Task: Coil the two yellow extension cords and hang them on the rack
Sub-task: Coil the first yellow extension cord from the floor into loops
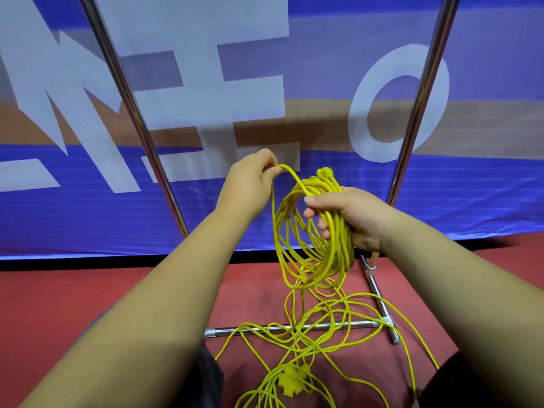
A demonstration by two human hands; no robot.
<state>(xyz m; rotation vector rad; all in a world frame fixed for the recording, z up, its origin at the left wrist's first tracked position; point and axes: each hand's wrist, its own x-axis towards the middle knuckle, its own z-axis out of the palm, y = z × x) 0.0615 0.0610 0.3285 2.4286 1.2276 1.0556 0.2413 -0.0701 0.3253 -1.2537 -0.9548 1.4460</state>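
Where the loose cord lies: at our feet on the red floor (88,295), loose strands (294,332) of yellow cord sprawl in tangled loops around a yellow socket block (291,381). We cannot tell whether they belong to one cord or two.
Rack base: just past the socket block, a metal crossbar (220,331) rests on the floor, with several strands draped over it.
Right hand: our right hand (359,219) is curled round a thick coil (341,251) of yellow extension cord, thumb on top and fingers through the middle. It holds the coil in the air above the crossbar.
Coil: its loops hang from that grip, the lowest trailing into the tangle. A yellow plug end (325,172) sticks up at the top.
Left hand: our left hand (250,184) pinches a single strand (290,172) between thumb and fingertips, up and left of the coil. The strand arches across to the right hand.
Uprights: two shiny poles (129,104) (424,83) rise to either side of our hands.
Banner: a blue banner (323,22) with large white letters hangs behind the poles.
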